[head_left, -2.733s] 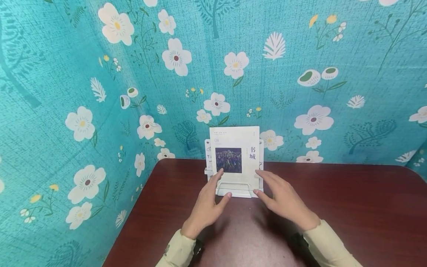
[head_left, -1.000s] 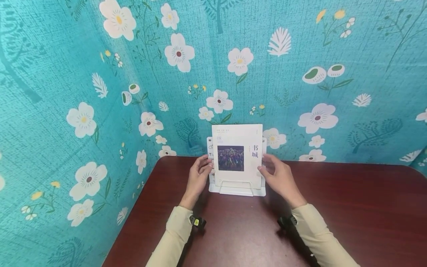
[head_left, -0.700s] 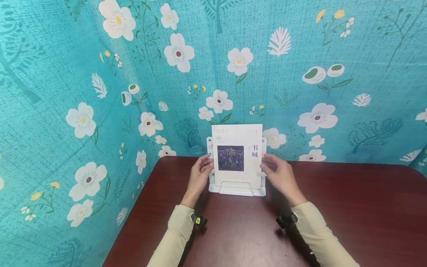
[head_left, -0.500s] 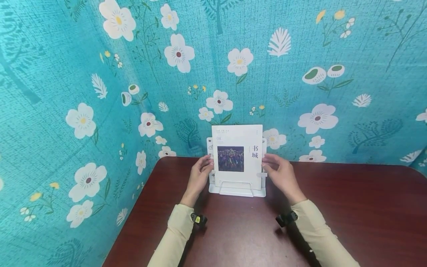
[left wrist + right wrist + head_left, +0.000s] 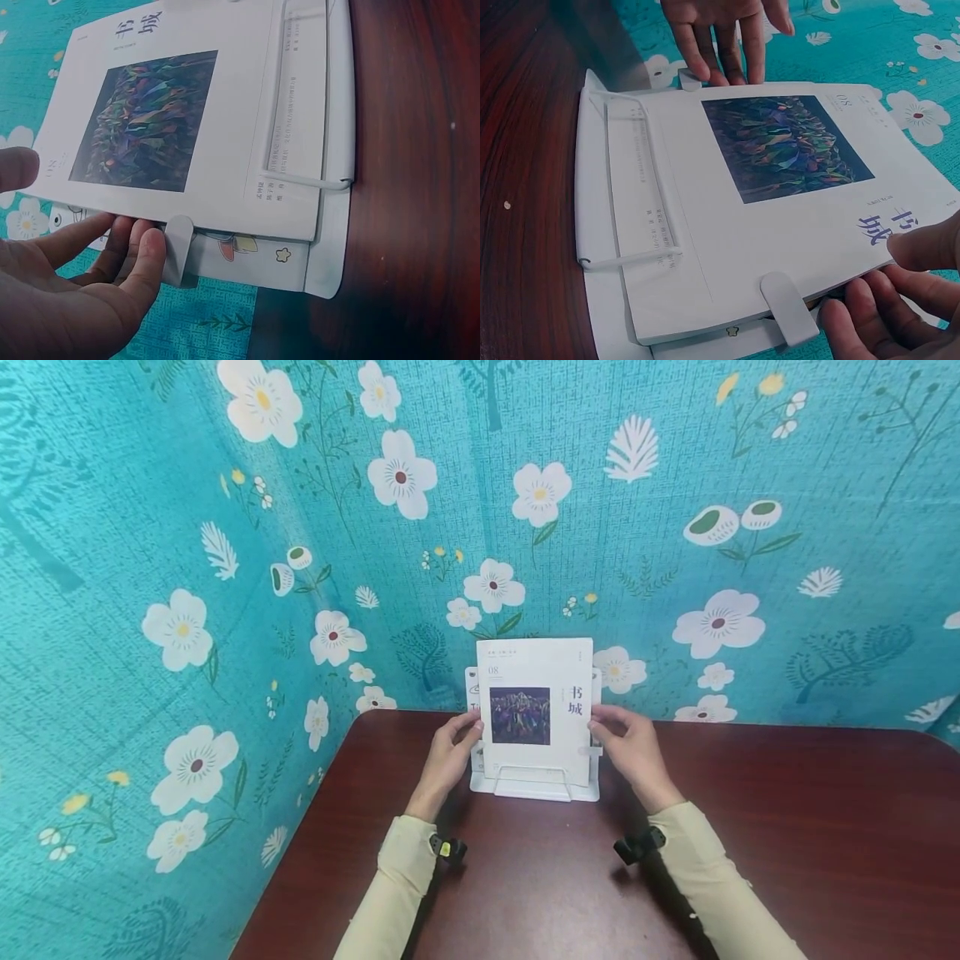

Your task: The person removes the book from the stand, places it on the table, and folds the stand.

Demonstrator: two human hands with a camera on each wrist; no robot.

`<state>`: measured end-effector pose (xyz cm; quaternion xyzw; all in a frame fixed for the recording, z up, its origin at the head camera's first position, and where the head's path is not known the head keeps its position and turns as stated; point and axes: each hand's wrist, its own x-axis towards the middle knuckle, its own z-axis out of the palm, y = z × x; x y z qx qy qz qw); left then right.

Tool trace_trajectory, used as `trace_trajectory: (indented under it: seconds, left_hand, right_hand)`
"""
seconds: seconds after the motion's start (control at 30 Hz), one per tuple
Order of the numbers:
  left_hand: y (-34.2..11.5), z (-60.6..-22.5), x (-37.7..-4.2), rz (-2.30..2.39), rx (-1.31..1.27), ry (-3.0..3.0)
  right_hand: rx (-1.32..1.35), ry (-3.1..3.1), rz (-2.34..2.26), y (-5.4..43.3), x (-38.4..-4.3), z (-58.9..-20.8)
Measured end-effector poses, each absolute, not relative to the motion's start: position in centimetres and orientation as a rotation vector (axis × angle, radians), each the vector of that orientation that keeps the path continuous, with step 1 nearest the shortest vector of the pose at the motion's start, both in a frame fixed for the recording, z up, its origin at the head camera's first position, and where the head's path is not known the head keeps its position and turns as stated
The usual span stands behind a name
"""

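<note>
The left hand (image 5: 444,762) is staying loosely spread at the left edge of a white book (image 5: 534,712), its thumb standing away from the cover and its other fingertips touching the edge from below. It is not gripping anything. The right hand (image 5: 633,752) is sitting at the opposite edge, with its fingers bending in under the book's side and its thumb lying over the front; whether that thumb is pressing the cover, I cannot tell.

Between the hands, the book is standing propped on a white stand (image 5: 334,247), its cover facing the person and showing "08", 2 large purple characters and 1 dark, many-coloured picture. Printed drawings on the stand's back plate are peeking out past the book's sides. A white wire bar (image 5: 630,259) is crossing the foot of the cover. The right tab (image 5: 787,307) is overlapping the cover's edge, while the left tab (image 5: 178,251) is standing at the other edge, just beside the left fingers.

Farther out, 2 pale sleeves (image 5: 386,893) are reaching in over a dark red-brown table (image 5: 555,885), each wrist carrying a black device (image 5: 448,850). Behind, a turquoise flowered cloth (image 5: 450,485) is hanging.
</note>
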<state>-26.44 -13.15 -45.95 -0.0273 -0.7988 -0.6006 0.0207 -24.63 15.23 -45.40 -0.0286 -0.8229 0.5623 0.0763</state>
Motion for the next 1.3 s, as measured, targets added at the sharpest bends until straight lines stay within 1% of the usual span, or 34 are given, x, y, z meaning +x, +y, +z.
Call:
trace_trajectory:
  seconds: [0.43, 0.63, 0.97, 1.3]
  left_hand:
    - [-13.1, -45.7, -26.3, -1.795, -0.108, -2.517]
    - [-12.8, -46.4, -27.2, -1.742, -0.089, -2.458]
    - [-12.8, -47.0, -28.5, -1.492, -0.032, -2.426]
    - [-12.5, -47.2, -28.8, -1.487, -0.031, -2.407]
  right_hand:
    - [-0.129, -2.441, 1.602, 14.7, -24.6, -45.9]
    - [-0.147, -2.395, 1.575, 14.6, -25.1, -46.5]
    - [-0.147, -2.433, 1.548, 14.6, -25.2, -46.8]
    - [-0.163, -2.415, 1.571, 14.5, -25.2, -46.8]
